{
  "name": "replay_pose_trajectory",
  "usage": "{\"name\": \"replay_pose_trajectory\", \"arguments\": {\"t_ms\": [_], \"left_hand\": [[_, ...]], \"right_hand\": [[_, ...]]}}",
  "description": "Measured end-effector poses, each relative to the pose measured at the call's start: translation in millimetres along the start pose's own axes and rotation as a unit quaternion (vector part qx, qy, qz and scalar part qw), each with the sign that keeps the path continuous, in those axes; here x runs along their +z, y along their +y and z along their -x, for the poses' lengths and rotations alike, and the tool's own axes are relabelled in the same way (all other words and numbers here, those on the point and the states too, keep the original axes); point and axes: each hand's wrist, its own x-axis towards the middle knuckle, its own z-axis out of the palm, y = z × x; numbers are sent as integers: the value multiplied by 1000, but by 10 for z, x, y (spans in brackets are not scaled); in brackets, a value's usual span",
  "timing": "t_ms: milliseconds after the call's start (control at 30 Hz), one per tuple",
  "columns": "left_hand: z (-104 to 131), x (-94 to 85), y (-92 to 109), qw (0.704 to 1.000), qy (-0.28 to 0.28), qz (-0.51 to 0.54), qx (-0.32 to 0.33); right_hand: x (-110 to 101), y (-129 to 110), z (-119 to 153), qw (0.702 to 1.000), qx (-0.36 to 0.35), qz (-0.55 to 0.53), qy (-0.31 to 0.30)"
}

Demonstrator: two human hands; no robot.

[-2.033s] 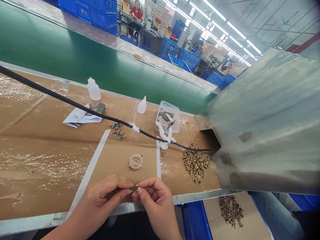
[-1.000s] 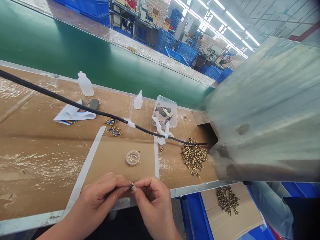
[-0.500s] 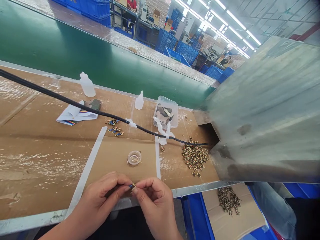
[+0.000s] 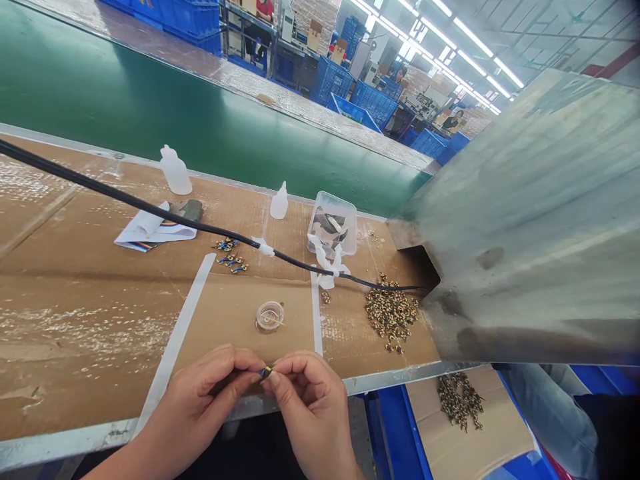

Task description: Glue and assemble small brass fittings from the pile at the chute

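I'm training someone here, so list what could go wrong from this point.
The tiny blue-and-yellow piece, pinched between left hand and right hand by the grey metal edge, could slip and fall.
The round clear plastic tub just beyond could be knocked.
A tug on the black cable might scatter the dark-and-gold heap it crosses.

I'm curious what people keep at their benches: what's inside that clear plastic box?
The clear plastic box holds camouflage-patterned material with a small whitish object on top. Whatever lies underneath is covered.
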Motion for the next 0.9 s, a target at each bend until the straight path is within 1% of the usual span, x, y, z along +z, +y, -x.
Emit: {"name": "replay_pose_trajectory", "arguments": {"t_ms": [67, 133, 333, 500, 633, 800, 900], "left_hand": [[-5, 1, 3, 1000, 2, 9, -14], [-7, -5, 3, 999, 3, 18, -31], [-14, -53, 27, 996, -3, 56, -70], [-43, -73, 72, 995, 28, 65, -65], [-44, -77, 57, 996, 40, 48, -66], [-33, -67, 6, 996, 43, 34, -65], [-37, -69, 2, 998, 35, 29, -43]], "right_hand": [[15, -23, 0, 999, 32, -41, -8], [29, -50, 2, 996, 49, -68, -8], [46, -116, 17, 996, 29, -79, 6], [52, -121, 15, 999, 5, -35, 14], [59, -111, 13, 1000, -7, -9, 22], [68, -143, 14, 999, -13, -4, 30], [70, -178, 17, 999, -20, 9, 38]]}}
